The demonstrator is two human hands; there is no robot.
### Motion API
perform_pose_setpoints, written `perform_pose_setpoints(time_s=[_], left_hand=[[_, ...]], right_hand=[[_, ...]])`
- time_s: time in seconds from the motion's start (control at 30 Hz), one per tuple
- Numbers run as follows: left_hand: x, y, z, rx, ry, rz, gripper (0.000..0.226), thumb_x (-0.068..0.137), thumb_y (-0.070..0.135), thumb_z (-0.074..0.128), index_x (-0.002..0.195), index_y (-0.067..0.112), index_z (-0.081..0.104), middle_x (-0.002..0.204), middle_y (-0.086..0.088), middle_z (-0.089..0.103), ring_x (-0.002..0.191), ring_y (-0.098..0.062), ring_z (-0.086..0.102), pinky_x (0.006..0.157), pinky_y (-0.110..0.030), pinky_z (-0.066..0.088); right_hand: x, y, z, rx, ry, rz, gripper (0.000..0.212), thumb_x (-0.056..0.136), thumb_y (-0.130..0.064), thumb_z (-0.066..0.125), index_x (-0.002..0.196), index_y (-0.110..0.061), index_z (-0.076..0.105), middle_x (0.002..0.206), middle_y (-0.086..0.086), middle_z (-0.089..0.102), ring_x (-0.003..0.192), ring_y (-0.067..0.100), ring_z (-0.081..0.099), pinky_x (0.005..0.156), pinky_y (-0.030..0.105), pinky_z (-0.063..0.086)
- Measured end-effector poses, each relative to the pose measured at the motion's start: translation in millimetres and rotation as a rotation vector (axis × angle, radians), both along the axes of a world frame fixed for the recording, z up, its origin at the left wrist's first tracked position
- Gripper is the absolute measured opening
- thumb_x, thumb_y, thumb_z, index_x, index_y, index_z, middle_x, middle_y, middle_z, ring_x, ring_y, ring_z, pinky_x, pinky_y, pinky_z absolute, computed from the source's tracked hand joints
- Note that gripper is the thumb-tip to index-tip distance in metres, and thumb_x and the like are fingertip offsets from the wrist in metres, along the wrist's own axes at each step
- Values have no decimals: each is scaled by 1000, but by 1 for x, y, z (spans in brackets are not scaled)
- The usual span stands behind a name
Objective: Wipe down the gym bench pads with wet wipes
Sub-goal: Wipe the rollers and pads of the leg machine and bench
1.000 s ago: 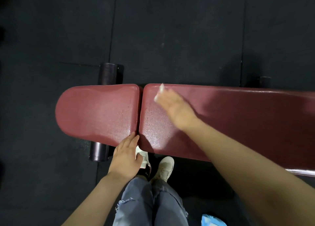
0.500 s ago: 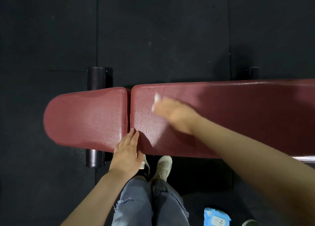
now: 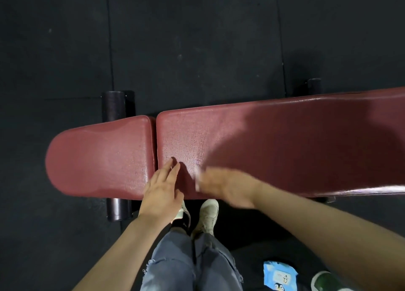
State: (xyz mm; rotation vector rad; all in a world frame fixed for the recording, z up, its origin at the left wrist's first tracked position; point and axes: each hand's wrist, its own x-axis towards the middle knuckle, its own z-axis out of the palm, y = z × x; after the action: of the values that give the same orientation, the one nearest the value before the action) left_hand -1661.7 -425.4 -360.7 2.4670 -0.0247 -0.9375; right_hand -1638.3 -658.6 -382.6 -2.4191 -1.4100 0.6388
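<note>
Head view looks straight down on the white wet wipe (image 3: 198,179), a blurred sliver under the right hand (image 3: 228,186), which presses it onto the long red bench pad (image 3: 285,146) near its front edge, mid-frame; how the fingers lie is too smeared to tell. Just left, the left hand (image 3: 162,192) rests flat, fingers straight, across the seam beside the short seat pad (image 3: 98,159). Lower right on the black floor (image 3: 197,38) lies a blue wipes pack (image 3: 278,276).

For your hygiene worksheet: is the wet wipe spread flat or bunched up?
Cannot tell: the right hand covers the motion-blurred wet wipe; only a white edge shows.
</note>
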Motion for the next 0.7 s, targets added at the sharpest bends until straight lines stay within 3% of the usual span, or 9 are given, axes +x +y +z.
perform_pose_setpoints(time_s=[0.07, 0.13, 0.2, 0.27, 0.33, 0.4, 0.5, 0.6, 0.7], left_hand=[[4, -6, 1, -5, -22, -61, 73, 94, 20, 46, 156, 31, 10, 163, 11, 2, 149, -15, 7, 122, -38, 10], [6, -13, 0, 17, -24, -112, 74, 94, 21, 45, 157, 30, 7, 164, 8, 0, 150, -15, 6, 123, -39, 10], [5, -18, -2, 52, -27, -125, 74, 94, 22, 45, 157, 28, 8, 164, 5, 1, 149, -18, 7, 122, -40, 11], [4, -21, -1, 62, -20, -103, 73, 94, 22, 46, 157, 26, 9, 164, 2, 2, 149, -20, 7, 122, -40, 10], [1, -23, 1, 59, -25, -95, 72, 94, 23, 46, 157, 26, 10, 164, 2, 2, 150, -20, 7, 122, -39, 11], [0, -25, 5, 43, -33, -98, 71, 95, 22, 46, 157, 27, 12, 164, 3, 3, 150, -18, 7, 121, -38, 11], [0, -29, 12, 15, -72, -132, 70, 95, 17, 45, 156, 29, 14, 163, 6, 9, 148, -16, 9, 121, -36, 11], [4, -36, 16, -5, -92, -135, 70, 95, 16, 45, 156, 31, 15, 161, 9, 12, 146, -15, 14, 121, -36, 12], [8, -44, 14, 3, -102, -143, 70, 94, 17, 48, 156, 31, 17, 161, 8, 14, 146, -18, 17, 121, -38, 15]], right_hand=[[-4, -10, 17, -82, 45, 283, 40, 88, -14, 70, 128, -11, 65, 138, 8, 58, 131, 25, 52, 117, 36, 24], [45, -23, 21, -99, -64, 259, 36, 100, -26, 51, 131, -10, 59, 133, 12, 59, 126, 29, 53, 116, 36, 29], [106, -36, 20, -127, -171, -72, 37, 101, -16, 33, 125, -4, 59, 128, 17, 61, 116, 35, 58, 105, 45, 40], [134, -47, 16, 17, -247, -449, 46, 87, 8, 34, 120, -4, 64, 130, 17, 60, 118, 35, 59, 105, 49, 42], [104, -47, 9, -35, -256, -588, 58, 78, 18, 42, 129, -4, 57, 141, 18, 51, 128, 33, 52, 110, 44, 38], [36, -35, 8, -64, -165, -509, 60, 82, 13, 44, 139, -5, 48, 152, 18, 38, 128, 32, 51, 108, 43, 41], [-49, -50, 20, -44, 67, -105, 48, 95, -11, 38, 141, -8, 51, 153, 9, 39, 138, 25, 43, 111, 46, 39], [-12, -76, 24, -63, -17, 8, 41, 100, -16, 38, 134, -10, 59, 147, 4, 49, 135, 22, 46, 118, 39, 27], [79, -81, 22, -121, -202, -138, 40, 107, -19, 32, 143, -22, 48, 156, -3, 35, 141, 17, 35, 119, 30, 19]])
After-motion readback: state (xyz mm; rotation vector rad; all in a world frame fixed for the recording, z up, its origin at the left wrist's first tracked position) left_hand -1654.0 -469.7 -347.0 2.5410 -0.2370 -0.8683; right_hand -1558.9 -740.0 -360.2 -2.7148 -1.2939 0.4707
